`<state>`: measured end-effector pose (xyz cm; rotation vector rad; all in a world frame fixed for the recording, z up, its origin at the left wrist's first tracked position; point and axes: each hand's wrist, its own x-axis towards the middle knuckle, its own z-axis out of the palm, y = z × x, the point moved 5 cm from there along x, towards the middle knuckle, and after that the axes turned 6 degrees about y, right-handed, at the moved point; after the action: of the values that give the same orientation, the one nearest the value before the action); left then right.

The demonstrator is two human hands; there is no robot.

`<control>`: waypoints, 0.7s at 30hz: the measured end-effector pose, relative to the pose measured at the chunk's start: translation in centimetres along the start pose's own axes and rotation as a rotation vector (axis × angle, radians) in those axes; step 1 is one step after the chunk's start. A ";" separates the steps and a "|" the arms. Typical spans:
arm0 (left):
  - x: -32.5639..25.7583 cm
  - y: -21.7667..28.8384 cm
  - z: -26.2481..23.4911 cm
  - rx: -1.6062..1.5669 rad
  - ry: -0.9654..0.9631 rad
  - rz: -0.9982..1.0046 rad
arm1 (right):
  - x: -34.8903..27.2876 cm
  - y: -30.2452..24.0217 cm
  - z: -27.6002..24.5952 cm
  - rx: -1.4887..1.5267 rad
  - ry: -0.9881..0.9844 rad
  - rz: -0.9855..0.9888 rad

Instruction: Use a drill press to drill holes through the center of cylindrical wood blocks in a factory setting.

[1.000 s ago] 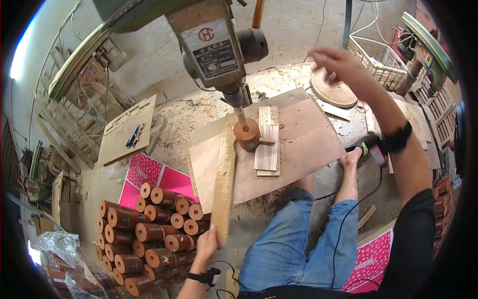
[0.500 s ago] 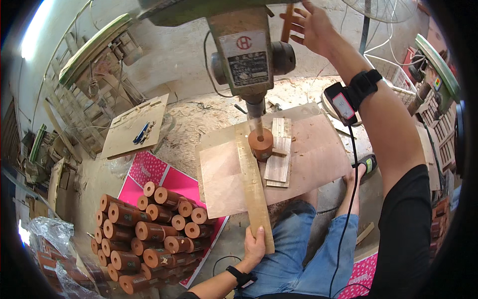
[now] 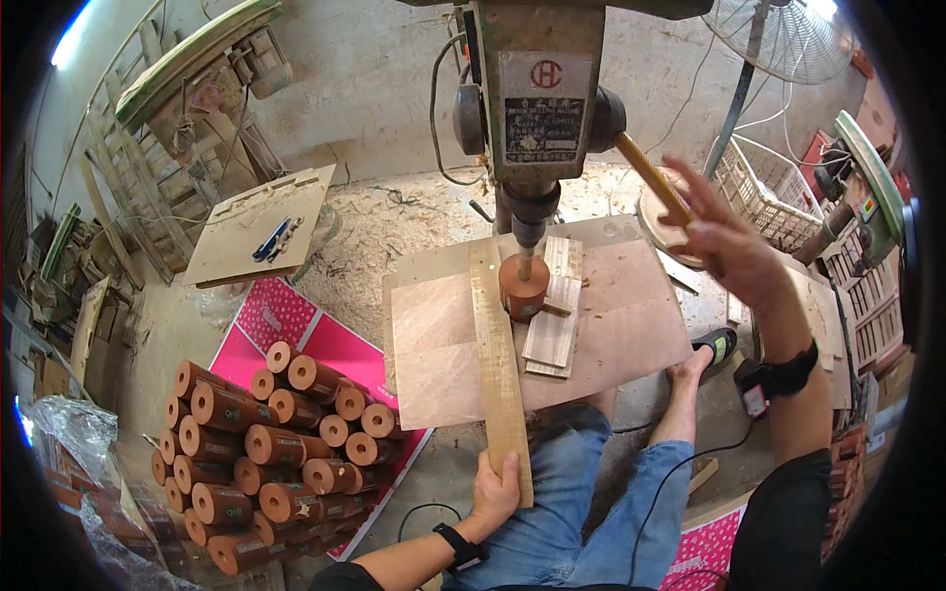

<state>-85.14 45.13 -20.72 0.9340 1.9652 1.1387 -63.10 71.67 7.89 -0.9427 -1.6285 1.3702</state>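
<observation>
My left hand [image 3: 496,490] grips the near end of a long flat wooden strip [image 3: 501,374], thumb on top. The strip's far part lies on the work board, alongside a brown cylinder [image 3: 523,286] standing upright. A drill press [image 3: 547,108] stands over the cylinder, its bit [image 3: 525,264] down at the cylinder's top. Stacked wooden slats [image 3: 554,330] and a small wooden piece sit against the cylinder's right side. My right hand [image 3: 724,241], fingers stretched apart and slightly blurred, is against the end of the press's feed lever [image 3: 652,179].
Several brown cylinders with centre holes [image 3: 276,443] are piled on pink patterned sheets [image 3: 345,340] at the left. Behind them a board [image 3: 246,231] carries a blue-handled tool [image 3: 271,241]. Wood shavings cover the floor. A fan [image 3: 788,39] and plastic crate [image 3: 769,182] stand at the back right.
My right hand has swung down and toward me, and the feed lever has turned down with it. The chuck sits lower, nearer the cylinder. My left hand keeps its grip on the strip.
</observation>
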 end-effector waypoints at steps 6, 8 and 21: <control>-0.4 0.8 0.6 0.056 -0.012 0.011 | 6.9 11.8 -4.0 -0.516 0.152 0.214; -0.6 0.4 0.5 0.081 -0.008 0.018 | 11.6 12.6 -4.1 -0.664 0.291 0.109; -0.6 0.2 0.9 0.106 -0.025 0.002 | 17.1 -7.4 -4.9 0.207 0.284 -0.534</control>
<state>-84.07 45.07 -20.73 0.9997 2.0210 1.0275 -66.04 88.04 17.55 -0.4999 -1.3600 0.9626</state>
